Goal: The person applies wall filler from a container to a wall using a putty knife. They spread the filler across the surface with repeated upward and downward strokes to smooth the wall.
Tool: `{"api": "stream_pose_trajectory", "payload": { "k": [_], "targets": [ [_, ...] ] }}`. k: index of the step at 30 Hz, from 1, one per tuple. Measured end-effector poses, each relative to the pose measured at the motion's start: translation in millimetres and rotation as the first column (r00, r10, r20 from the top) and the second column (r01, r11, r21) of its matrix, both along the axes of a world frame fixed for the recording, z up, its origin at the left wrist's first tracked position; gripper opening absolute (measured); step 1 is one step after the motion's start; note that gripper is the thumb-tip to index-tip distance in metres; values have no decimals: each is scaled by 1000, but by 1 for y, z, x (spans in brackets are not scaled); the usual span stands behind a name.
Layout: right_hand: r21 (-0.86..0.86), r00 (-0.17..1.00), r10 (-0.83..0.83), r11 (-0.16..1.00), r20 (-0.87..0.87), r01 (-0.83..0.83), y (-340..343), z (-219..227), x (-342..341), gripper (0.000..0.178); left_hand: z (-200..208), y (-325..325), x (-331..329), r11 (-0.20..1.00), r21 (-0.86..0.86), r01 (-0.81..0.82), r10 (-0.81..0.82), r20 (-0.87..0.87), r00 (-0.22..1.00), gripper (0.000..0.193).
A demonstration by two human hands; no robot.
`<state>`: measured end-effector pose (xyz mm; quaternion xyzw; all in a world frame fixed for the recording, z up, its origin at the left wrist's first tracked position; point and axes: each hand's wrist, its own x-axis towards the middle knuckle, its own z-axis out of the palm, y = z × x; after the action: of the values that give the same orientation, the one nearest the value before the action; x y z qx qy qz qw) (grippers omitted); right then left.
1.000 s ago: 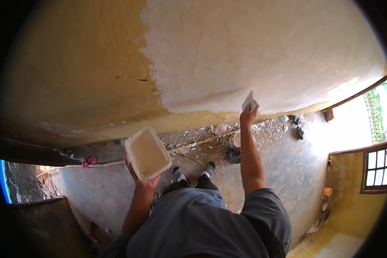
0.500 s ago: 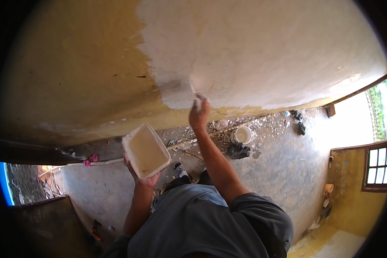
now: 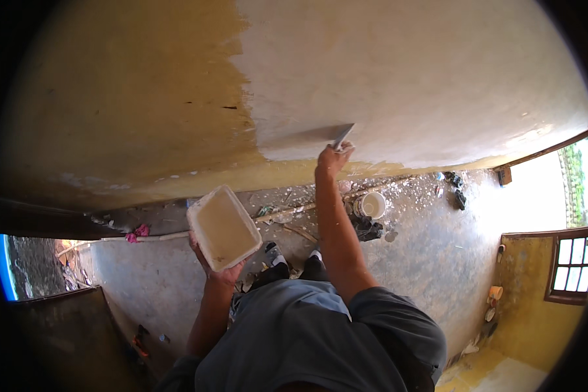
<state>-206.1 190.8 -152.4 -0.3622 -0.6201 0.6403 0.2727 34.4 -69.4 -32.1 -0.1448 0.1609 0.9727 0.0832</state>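
My left hand (image 3: pixel 221 269) grips a rectangular tub (image 3: pixel 252 245) from its near lower side, its fingers partly hidden beneath. Inside lies a smooth beige filler paste (image 3: pixel 223 228). My right hand (image 3: pixel 336 157), stretched out in front of me, is closed on a putty knife (image 3: pixel 345 135) with a flat, wide blade. The blade stands close to the wall (image 3: pixel 385 78); whether its edge touches cannot be told. Pale filler coats the wall's right part, with a ragged border against bare yellow wall (image 3: pixel 144 85) on the left.
Below the wall a long pole (image 3: pixel 287 213) lies on the grey floor (image 3: pixel 431 255) among white flakes. Beyond my right forearm are a white bucket (image 3: pixel 374 205) and a crumpled black bag (image 3: pixel 368 230). A pink cloth (image 3: pixel 137 232) rests at left. Bright doorway and barred window (image 3: pixel 573 264) stand at right.
My right hand has moved to the right with the putty knife, and the blade has turned to lean right. The tub in my left hand has hardly moved.
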Motion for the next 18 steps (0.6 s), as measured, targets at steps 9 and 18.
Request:
{"api": "stream_pose_trajectory", "payload": {
  "k": [9, 18],
  "targets": [
    [158, 960, 256, 959, -117, -236, -117, 46, 26, 23, 1, 0, -4, 1000, 14, -1, 1, 60, 998, 76],
    [-144, 987, -62, 986, 148, 83, 50, -94, 34, 19, 3, 2, -6, 1000, -11, -20, 21, 56, 998, 77]
  ]
}}
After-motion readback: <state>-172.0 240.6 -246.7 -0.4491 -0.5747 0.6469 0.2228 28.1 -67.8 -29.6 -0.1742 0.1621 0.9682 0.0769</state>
